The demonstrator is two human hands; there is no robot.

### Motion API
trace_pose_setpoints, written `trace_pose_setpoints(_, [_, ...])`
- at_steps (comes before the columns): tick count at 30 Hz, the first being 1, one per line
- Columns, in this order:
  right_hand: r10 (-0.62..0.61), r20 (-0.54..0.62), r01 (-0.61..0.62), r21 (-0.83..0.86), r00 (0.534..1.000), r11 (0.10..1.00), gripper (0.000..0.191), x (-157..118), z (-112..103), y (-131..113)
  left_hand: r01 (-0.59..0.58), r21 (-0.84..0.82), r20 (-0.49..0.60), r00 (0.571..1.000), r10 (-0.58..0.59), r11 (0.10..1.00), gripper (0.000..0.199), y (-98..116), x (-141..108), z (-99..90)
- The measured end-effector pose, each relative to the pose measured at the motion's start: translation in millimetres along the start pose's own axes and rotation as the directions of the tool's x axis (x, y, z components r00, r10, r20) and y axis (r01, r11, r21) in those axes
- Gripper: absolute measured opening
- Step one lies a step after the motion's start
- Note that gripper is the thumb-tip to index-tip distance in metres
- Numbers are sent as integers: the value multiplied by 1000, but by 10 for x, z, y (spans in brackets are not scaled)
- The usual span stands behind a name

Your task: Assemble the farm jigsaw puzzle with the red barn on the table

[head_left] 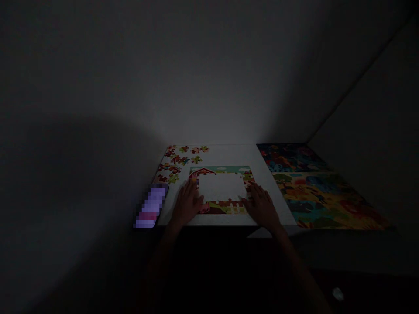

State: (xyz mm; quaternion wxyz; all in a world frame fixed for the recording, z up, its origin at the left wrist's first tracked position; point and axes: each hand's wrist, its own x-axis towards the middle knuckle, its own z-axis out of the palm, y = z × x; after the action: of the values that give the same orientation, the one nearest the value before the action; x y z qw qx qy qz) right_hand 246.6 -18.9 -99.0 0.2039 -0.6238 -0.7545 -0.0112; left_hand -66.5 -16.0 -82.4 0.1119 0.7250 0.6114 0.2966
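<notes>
And there they were, the left grip (187, 201) and the right grip (260, 205), both open and flat, palms down, fingers spread on opposite edges of the farm jigsaw (222, 206), holding nothing! The jigsaw, red barn at its corner and blank white centre, sat on the counter (229, 155), with loose cardboard pieces (173, 163) scattered up left, a blurred phone (149, 206) beside them, and a vivid painted picture (314, 187) off right.

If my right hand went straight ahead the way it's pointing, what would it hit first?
Probably the white unfilled centre of the farm jigsaw, just past your right hand; dim light makes depth uncertain.
</notes>
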Motion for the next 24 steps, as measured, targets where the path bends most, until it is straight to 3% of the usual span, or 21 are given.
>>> trace_pose_setpoints(3, [-16,2,16,9,1000,1000,66,-11,-34,6,-123,230,113,989,99,965,84,11,-62,35])
trace_pose_setpoints(6, [-17,36,17,15,999,1000,67,-4,-99,-12,-167,322,167,979,118,932,94,38,-61,32])
trace_pose_setpoints(17, [6,70,-12,84,998,996,67,80,-245,-135,-187,327,213,970,120,926,101,98,-45,-34])
trace_pose_setpoints(21, [-15,38,11,81,999,997,66,14,-165,-54,-207,374,249,961,117,904,99,68,-54,-33])
trace_pose_setpoints(24, [-109,-1,109,104,994,989,61,-87,-28,95,-188,400,245,965,93,897,99,78,-74,-34])
